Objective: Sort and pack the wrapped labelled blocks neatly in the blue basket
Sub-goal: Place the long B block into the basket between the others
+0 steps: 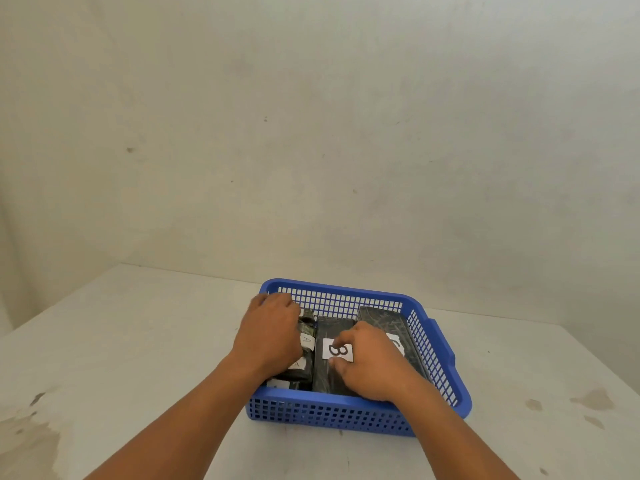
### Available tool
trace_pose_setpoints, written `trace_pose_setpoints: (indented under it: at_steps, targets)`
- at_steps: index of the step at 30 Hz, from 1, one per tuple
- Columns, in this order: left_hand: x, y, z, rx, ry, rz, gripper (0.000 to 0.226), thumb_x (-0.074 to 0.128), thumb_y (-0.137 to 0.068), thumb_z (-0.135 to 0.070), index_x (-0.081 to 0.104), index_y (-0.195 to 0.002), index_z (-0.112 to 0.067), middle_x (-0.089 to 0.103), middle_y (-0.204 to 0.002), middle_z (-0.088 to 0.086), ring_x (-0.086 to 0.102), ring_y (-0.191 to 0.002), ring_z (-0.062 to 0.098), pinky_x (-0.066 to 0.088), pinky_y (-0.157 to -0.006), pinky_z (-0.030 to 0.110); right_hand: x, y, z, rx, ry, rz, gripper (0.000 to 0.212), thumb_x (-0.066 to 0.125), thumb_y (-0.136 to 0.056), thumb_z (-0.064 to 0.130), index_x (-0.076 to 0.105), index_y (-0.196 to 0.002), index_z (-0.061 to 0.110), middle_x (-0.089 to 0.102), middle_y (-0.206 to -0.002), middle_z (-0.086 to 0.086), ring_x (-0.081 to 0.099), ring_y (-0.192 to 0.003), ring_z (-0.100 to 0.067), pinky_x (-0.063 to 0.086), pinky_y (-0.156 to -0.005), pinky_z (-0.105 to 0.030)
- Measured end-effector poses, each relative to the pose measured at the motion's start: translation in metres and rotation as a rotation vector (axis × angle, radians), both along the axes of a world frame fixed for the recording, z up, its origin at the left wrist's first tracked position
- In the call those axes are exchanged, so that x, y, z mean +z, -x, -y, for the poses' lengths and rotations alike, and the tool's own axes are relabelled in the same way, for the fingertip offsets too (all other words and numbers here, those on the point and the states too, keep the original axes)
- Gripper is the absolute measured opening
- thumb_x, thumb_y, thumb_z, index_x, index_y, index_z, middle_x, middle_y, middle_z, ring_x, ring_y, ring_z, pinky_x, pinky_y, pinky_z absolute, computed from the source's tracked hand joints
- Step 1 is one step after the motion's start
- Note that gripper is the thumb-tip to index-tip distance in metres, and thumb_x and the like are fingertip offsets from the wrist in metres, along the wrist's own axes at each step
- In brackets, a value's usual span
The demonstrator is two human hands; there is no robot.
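Blocks (332, 372) are lying dark-wrapped with white letter labels in blue basket (349, 415) | left hand (266, 336) is gripping A blocks (304, 355) | right hand (369, 363) is pinching B label (336, 348) | table (138, 341) is lying open around.

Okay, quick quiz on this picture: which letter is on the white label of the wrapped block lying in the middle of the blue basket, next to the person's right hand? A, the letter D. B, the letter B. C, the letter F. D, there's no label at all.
B: the white label on the middle block in the blue basket shows a bold black B, just left of the right hand.
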State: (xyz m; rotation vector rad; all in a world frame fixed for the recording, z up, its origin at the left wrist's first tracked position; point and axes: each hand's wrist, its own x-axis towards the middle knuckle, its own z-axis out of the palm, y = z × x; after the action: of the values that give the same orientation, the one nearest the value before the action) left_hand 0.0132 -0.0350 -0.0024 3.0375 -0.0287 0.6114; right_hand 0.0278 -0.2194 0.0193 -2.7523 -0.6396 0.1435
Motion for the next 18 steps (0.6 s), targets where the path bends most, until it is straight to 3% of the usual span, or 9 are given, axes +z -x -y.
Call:
trace_pose_setpoints:
  at_steps: [3, 6, 10, 15, 18]
  targets:
    - [0.000, 0.004, -0.012, 0.098, 0.221, 0.126, 0.033, 0.052, -0.077, -0.033, 0.066, -0.104, -0.020, 0.058, -0.113, -0.004, 0.048, -0.118, 0.017, 0.027, -0.112, 0.044, 0.006, 0.000, 0.017, -0.009, 0.005, 0.007, 0.046, 0.063, -0.090, 0.044, 0.058, -0.132, 0.025, 0.047, -0.137, 0.001, 0.049, -0.124, -0.019, 0.043, -0.104, -0.035]
    - [0.004, 0.008, -0.017, 0.150, 0.423, -0.073, 0.054, 0.061, -0.072, -0.052, 0.062, -0.117, -0.022, 0.051, -0.128, -0.002, 0.042, -0.123, 0.018, 0.043, -0.098, 0.040, 0.008, -0.006, 0.037, -0.107, 0.089, 0.097, 0.057, 0.060, -0.089, 0.051, 0.052, -0.139, 0.026, 0.043, -0.146, -0.001, 0.044, -0.132, -0.023, 0.039, -0.109, -0.041]
    - [0.007, 0.012, -0.014, 0.180, 0.234, -0.279, 0.087, 0.062, -0.059, -0.075, 0.052, -0.130, -0.025, 0.034, -0.150, 0.000, 0.020, -0.141, 0.025, 0.041, -0.102, 0.045, 0.001, -0.010, 0.061, -0.178, 0.184, 0.099, 0.072, 0.053, -0.086, 0.063, 0.037, -0.149, 0.030, 0.028, -0.160, -0.004, 0.025, -0.146, -0.025, 0.023, -0.117, -0.041]
    - [0.009, 0.015, -0.011, 0.205, 0.173, -0.329, 0.094, 0.066, -0.051, -0.077, 0.053, -0.127, -0.024, 0.030, -0.154, -0.002, 0.011, -0.146, 0.028, 0.041, -0.103, 0.044, -0.013, -0.006, 0.066, -0.158, 0.177, 0.134, 0.068, 0.046, -0.087, 0.065, 0.046, -0.145, 0.030, 0.040, -0.153, 0.003, 0.033, -0.142, -0.017, 0.013, -0.122, -0.038]
    - [0.011, 0.019, -0.010, 0.182, 0.210, -0.319, 0.096, 0.069, -0.052, -0.075, 0.049, -0.131, -0.025, 0.030, -0.154, -0.003, 0.013, -0.145, 0.027, 0.040, -0.104, 0.043, -0.013, 0.000, 0.067, -0.206, -0.001, 0.198, 0.060, 0.056, -0.086, 0.057, 0.054, -0.138, 0.029, 0.043, -0.150, 0.004, 0.038, -0.138, -0.020, 0.023, -0.118, -0.036]
